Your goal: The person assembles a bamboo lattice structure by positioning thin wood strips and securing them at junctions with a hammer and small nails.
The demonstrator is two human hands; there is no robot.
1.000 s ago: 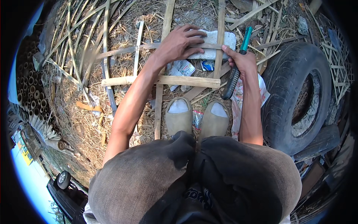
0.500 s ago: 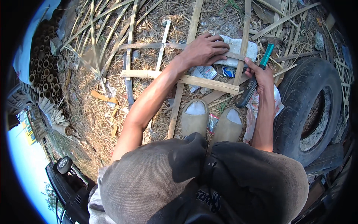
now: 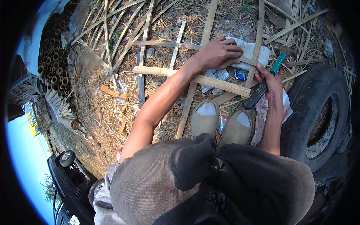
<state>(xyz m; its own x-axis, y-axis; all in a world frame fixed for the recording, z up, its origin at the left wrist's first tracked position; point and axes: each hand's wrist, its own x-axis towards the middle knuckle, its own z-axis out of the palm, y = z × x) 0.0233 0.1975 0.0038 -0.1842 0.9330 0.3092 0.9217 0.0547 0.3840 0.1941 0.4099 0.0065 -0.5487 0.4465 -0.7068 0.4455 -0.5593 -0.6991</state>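
My left hand (image 3: pixel 221 53) lies over a thin crosswise bamboo strip (image 3: pixel 159 44), its fingers curled down onto it. Under the strip's right part is a pale stone block (image 3: pixel 263 55). A lengthwise bamboo strip (image 3: pixel 259 28) crosses there too. My right hand (image 3: pixel 273 84) is closed around a hammer (image 3: pixel 278 63) with a teal shaft and black grip. Its thumb and fingertips also touch the thin strip's end beside the crossing. Nearer to me, a thicker bamboo slat (image 3: pixel 225 85) runs crosswise under my left forearm, over another lengthwise strip (image 3: pixel 186 108).
A large tyre (image 3: pixel 296 120) lies at the right. Loose bamboo strips (image 3: pixel 129 28) are scattered at the far left, and stacked bamboo poles (image 3: pixel 54 71) stand beyond. My shoes (image 3: pixel 204 122) rest near the slat, with wrappers (image 3: pixel 217 75) about. A dark vehicle (image 3: pixel 69 187) is at lower left.
The whole scene has shifted slightly to the right in the view. Both hands keep their places on the strip and hammer; the hammer's head shows more plainly now.
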